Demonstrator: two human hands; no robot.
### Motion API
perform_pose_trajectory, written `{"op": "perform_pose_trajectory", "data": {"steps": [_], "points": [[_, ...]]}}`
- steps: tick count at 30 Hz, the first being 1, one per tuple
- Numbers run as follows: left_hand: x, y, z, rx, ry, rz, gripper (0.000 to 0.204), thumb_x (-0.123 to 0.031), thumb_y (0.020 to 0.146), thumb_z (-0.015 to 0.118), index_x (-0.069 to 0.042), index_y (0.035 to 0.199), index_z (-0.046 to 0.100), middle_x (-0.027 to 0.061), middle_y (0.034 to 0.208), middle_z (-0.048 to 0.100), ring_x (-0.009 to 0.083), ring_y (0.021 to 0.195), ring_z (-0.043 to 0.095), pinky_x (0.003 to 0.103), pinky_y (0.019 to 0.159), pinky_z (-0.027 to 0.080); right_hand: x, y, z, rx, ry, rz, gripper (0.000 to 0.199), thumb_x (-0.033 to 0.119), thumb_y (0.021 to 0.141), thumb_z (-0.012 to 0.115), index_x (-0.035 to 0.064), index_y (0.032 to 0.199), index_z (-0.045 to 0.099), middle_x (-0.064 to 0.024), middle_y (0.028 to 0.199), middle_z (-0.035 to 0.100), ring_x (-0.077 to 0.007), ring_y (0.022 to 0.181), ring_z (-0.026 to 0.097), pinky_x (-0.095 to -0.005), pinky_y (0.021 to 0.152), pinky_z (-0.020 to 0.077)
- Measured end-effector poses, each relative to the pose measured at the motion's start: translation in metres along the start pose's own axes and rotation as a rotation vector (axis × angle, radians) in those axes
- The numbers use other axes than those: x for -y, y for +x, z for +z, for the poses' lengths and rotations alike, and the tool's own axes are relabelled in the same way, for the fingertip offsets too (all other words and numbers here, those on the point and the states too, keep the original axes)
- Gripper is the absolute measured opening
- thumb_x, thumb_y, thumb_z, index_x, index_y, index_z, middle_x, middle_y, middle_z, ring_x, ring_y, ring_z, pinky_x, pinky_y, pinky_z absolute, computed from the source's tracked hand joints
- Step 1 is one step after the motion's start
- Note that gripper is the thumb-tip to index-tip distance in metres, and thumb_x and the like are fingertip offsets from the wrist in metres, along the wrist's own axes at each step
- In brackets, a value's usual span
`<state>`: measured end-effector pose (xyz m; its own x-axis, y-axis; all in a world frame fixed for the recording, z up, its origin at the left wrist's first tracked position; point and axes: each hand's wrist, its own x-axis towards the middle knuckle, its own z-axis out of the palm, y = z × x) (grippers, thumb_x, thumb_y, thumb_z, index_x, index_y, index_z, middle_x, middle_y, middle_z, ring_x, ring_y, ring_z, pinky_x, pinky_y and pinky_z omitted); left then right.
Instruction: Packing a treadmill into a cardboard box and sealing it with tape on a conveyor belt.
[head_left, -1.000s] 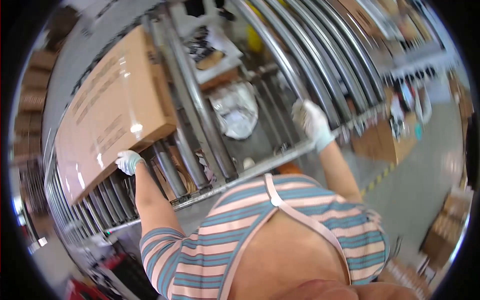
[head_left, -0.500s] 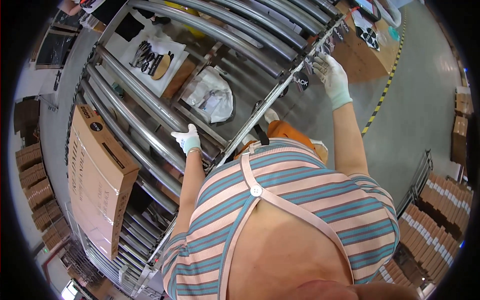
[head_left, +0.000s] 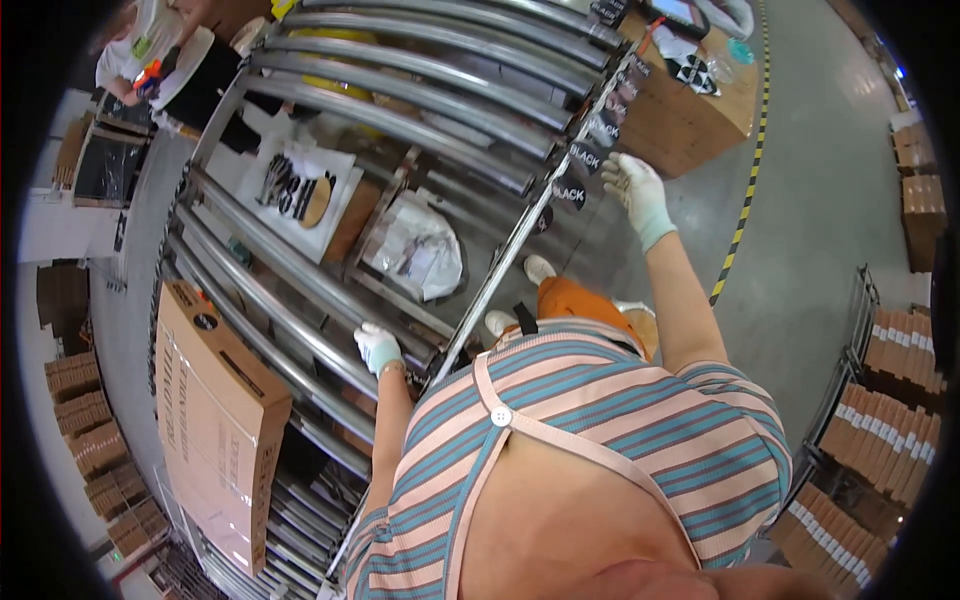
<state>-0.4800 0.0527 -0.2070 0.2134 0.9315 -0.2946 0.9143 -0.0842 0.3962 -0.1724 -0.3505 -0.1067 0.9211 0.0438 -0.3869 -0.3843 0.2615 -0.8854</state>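
Note:
My left hand [head_left: 378, 348], in a white glove, is over the near end of the conveyor rollers [head_left: 300, 262] with its fingers curled in. No object shows in it. To the right, my right hand [head_left: 638, 192], also gloved, is raised outside the side rail with fingers loosely bent and apart, holding nothing. Just left of its fingertips a round black label [head_left: 583, 155] hangs from the rail, one of several in a row along it. A gap seems to lie between fingers and label. A long cardboard carton [head_left: 215, 420] rests on the rollers at left.
Under the rollers are a white plastic bag [head_left: 412, 245] and a sheet with gloves and labels. A cardboard box [head_left: 690, 115] bearing a device stands beyond my right hand. A co-worker [head_left: 140, 60] holds an orange-and-black tool at far left. Stacked cartons [head_left: 880, 430] stand at right.
My view has shifted, so the conveyor and carton sit lower in the picture. My left hand's raised thumb has folded in. More of the co-worker shows. The right hand stays beside the labels.

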Motion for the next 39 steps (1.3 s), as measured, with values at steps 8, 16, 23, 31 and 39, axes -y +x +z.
{"op": "perform_pose_trajectory", "data": {"steps": [8, 16, 23, 31, 39], "points": [[0.029, 0.022, 0.035, -0.091, 0.3, 0.306, 0.003, -0.008, 0.084, 0.055, -0.005, 0.083, 0.057, 0.0121, 0.085, 0.065, 0.0263, 0.081, 0.064, 0.037, 0.071, 0.05, 0.013, 0.061, -0.006, -0.052, -0.03, -0.094, 0.029, 0.025, 0.091, 0.062, 0.0036, 0.11, 0.059, -0.008, 0.097, 0.067, -0.0165, 0.08, 0.065, -0.0325, 0.07, 0.0535], [-0.039, -0.025, 0.04, -0.25, 0.01, -0.424, 0.049, -0.037, 0.093, 0.043, 0.001, 0.122, 0.047, 0.0254, 0.109, 0.063, 0.0416, 0.099, 0.063, 0.052, 0.084, 0.051, 0.07, 0.16, -0.046, 0.01, -0.099, -0.062, 0.028, 0.025, 0.092, 0.062, 0.0048, 0.112, 0.06, -0.0064, 0.098, 0.067, -0.0143, 0.08, 0.064, -0.0285, 0.069, 0.0517], [-0.025, -0.054, 0.045, -0.372, 0.125, -0.312, 0.061, -0.035, 0.076, 0.063, -0.004, 0.128, 0.051, 0.0208, 0.127, 0.055, 0.0391, 0.112, 0.056, 0.046, 0.094, 0.047, 0.11, 0.223, -0.05, 0.01, -0.102, -0.166, 0.035, 0.024, 0.092, 0.062, -0.0012, 0.115, 0.06, -0.0127, 0.103, 0.066, -0.0195, 0.084, 0.065, -0.0331, 0.074, 0.0546], [-0.096, -0.09, 0.038, -0.252, 0.236, -0.314, 0.063, -0.026, 0.076, 0.058, -0.003, 0.134, 0.046, 0.0165, 0.149, 0.034, 0.0318, 0.136, 0.035, 0.039, 0.111, 0.032, 0.096, 0.297, -0.07, 0.216, -0.124, -0.041, 0.047, 0.032, 0.091, 0.059, 0.0017, 0.126, 0.055, -0.0139, 0.117, 0.061, -0.0269, 0.104, 0.06, -0.0377, 0.092, 0.0466], [-0.103, -0.109, 0.067, -0.115, 0.232, -0.356, 0.067, -0.029, 0.083, 0.051, -0.002, 0.143, 0.037, 0.0137, 0.157, 0.02, 0.0283, 0.145, 0.018, 0.04, 0.115, 0.019, 0.104, 0.273, -0.018, 0.311, -0.234, -0.062, 0.047, 0.033, 0.091, 0.057, 0.0013, 0.125, 0.056, -0.0112, 0.119, 0.06, -0.0252, 0.108, 0.058, -0.0362, 0.091, 0.0459]]}}
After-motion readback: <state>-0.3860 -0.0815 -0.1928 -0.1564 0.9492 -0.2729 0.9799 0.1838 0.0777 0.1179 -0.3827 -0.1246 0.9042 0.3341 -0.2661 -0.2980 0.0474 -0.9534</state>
